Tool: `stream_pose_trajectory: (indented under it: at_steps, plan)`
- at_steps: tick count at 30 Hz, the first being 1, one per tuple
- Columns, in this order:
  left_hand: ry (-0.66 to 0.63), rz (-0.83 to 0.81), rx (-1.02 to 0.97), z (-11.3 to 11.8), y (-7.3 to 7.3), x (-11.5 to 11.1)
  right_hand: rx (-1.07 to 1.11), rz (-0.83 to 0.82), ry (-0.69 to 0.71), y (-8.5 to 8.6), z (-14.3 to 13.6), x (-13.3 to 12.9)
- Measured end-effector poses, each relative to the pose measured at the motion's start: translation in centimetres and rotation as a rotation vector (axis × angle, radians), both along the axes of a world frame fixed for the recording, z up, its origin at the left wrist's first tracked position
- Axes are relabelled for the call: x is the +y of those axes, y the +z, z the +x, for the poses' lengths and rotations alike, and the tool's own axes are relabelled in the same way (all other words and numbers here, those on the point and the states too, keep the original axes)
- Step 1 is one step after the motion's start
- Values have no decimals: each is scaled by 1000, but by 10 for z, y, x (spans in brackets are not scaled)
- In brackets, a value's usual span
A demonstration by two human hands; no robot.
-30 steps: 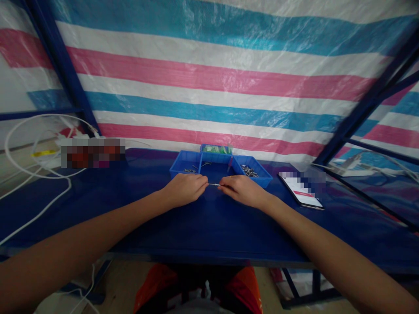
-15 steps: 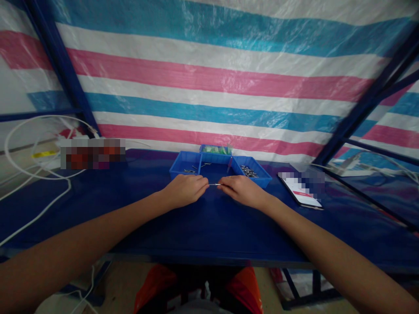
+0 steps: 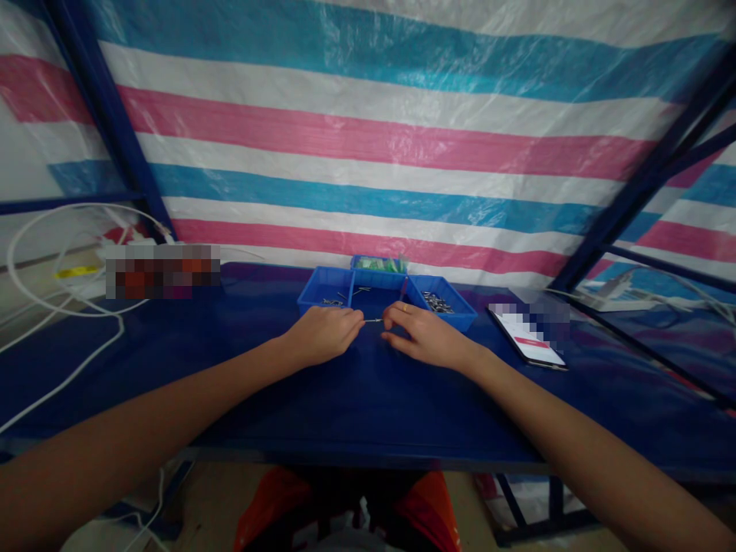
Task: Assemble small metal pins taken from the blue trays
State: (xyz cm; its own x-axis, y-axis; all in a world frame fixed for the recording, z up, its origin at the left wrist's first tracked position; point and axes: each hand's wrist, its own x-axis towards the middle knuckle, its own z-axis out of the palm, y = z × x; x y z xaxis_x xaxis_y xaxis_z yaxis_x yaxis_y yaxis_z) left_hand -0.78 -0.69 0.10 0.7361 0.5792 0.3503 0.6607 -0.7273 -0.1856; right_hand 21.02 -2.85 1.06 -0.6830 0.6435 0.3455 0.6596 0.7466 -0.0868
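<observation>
My left hand (image 3: 325,334) is closed in a pinch on one end of a thin silver metal pin (image 3: 373,320), which points right, roughly level, above the blue table. At the pin's right end is my right hand (image 3: 428,336), its thumb and fingers apart. Whether a fingertip still touches the pin is too small to tell. Behind my left hand stands a blue bin (image 3: 325,277) with a few thin metal pieces in it. Another blue bin (image 3: 467,313), behind my right hand, holds many small metal parts (image 3: 438,302).
A third blue bin (image 3: 379,277) with green-tinted plastic packets (image 3: 379,264) stands at the back. On the right lies a phone (image 3: 532,341). White cables (image 3: 86,372) run over the table's left side. Blue frame posts (image 3: 632,192) and a striped sheet (image 3: 368,138) bound the table.
My right hand's thumb and fingers have parted from their pinch at the pin's right end. My left hand keeps its hold, and the pin has risen very slightly.
</observation>
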Motion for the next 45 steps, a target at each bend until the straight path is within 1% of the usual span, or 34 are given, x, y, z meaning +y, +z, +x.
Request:
stream_pose_trajectory:
  at_steps: [2,5,7,9,11,12,15,17,18,19,21,22,25,26,28,31,33,36,41,45]
  plan:
    - [7,3,7,0,-1,1,-24,-1,38,-1,0,0]
    - [23,6,16,0,-1,1,-43,-1,60,-2,-2,0]
    - [40,2,16,0,-1,1,-52,17,52,-2,-2,1]
    - [45,-8,20,0,0,1,-78,60,17,2,1,2]
    - [36,-23,32,0,1,1,-127,126,-76,7,6,5]
    - [29,-31,39,-1,1,1,-158,163,-152,10,11,7]
    - [9,-52,53,-1,0,1,-215,251,-437,16,27,14]
    - [1,-64,57,-1,0,1,-231,261,-602,17,38,20]
    - [-3,-72,57,-1,0,1,-238,250,-644,16,42,22]
    - [-6,-80,56,-2,-1,1,-236,244,-657,15,45,24]
    - [-11,-96,55,-2,-1,0,-209,255,-633,13,46,26]
    - [-14,-101,57,-2,-1,0,-189,264,-595,12,44,27]
    - [-13,-100,63,-2,-1,0,-158,266,-411,10,30,27]
    - [-13,-97,68,-2,-1,0,-175,250,-346,8,23,28]
    - [-16,-90,78,-2,-1,-1,-261,213,-271,3,8,30]
    - [-23,-85,90,-2,-1,-1,-436,146,-235,-7,-14,40]
    - [-24,-84,92,-2,-1,-1,-483,138,-235,-12,-26,49]
    - [-33,-87,92,-3,-2,0,-441,166,-224,-13,-40,65]
    - [-41,-85,93,-3,-2,0,-451,128,-203,-15,-56,90]
    - [-42,-71,113,-3,-1,-1,-466,129,-191,-18,-61,95]
